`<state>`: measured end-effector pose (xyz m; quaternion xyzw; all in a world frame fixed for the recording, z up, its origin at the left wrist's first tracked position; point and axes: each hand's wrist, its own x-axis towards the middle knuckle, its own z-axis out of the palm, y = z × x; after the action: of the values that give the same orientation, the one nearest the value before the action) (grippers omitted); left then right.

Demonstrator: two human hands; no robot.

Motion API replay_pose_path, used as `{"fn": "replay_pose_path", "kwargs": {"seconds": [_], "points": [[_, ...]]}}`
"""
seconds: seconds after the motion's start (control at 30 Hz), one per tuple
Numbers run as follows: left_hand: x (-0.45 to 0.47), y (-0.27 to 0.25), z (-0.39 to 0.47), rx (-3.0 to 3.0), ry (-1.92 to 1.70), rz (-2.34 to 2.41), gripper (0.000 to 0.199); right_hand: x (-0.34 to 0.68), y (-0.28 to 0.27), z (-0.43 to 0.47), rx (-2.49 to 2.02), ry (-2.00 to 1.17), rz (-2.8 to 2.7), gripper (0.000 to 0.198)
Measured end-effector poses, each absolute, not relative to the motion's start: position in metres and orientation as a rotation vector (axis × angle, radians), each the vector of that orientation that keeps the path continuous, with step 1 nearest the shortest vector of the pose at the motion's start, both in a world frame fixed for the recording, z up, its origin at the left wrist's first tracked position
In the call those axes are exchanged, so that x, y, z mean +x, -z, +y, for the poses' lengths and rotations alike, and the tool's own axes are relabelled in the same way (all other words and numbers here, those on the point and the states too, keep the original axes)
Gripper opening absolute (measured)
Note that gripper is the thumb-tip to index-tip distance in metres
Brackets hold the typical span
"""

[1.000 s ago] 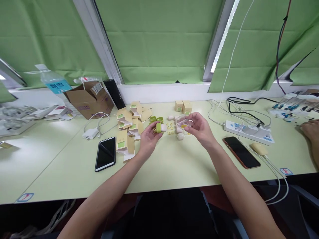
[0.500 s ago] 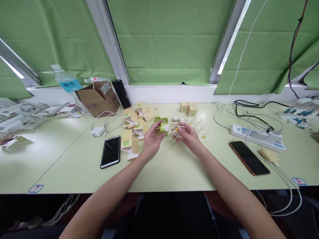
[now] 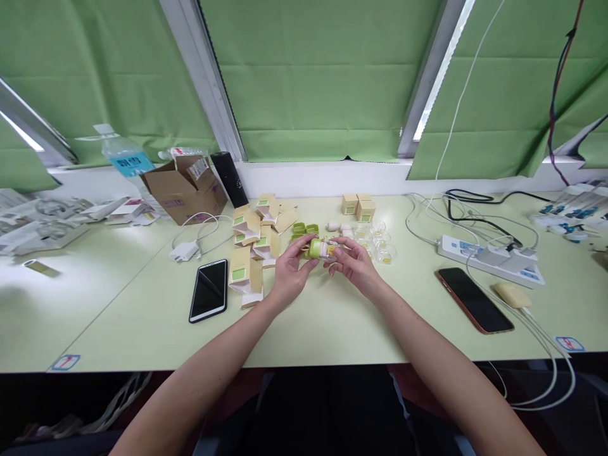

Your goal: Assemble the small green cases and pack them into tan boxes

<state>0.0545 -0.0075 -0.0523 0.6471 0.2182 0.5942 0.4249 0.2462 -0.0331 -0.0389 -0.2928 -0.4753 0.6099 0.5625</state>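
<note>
At desk point(image 3: 327, 329) rear | I count two closed cartons point(image 3: 364, 209) | left hand point(image 3: 291, 269) pinches green base point(image 3: 314, 248) | right hand point(image 3: 360, 265) pinches clear cover point(image 3: 331, 249)

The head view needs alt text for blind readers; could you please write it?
A person's left hand holds a small green piece up to a clear cover in the right hand, above a pale table. Cartons and a phone lie to the left; clear covers and another phone to the right.

Illegible dark characters on blue bottle label point(image 3: 132, 164), red-marked desk stickers point(image 3: 65, 362)
</note>
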Motion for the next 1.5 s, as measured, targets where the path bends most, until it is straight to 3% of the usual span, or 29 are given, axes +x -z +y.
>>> {"fn": "replay_pose_path", "kwargs": {"seconds": [1.03, 1.5], "points": [[0.056, 0.051, -0.009, 1.678, -1.534, 0.576, 0.056, 0.243, 0.035, -0.037, -0.655, -1.448, -1.019, 0.045], [0.06, 0.053, -0.015, 1.839, -1.466, 0.736, 0.045, 0.238, 0.034, -0.043, -0.667, -1.357, -0.99, 0.067]]}}
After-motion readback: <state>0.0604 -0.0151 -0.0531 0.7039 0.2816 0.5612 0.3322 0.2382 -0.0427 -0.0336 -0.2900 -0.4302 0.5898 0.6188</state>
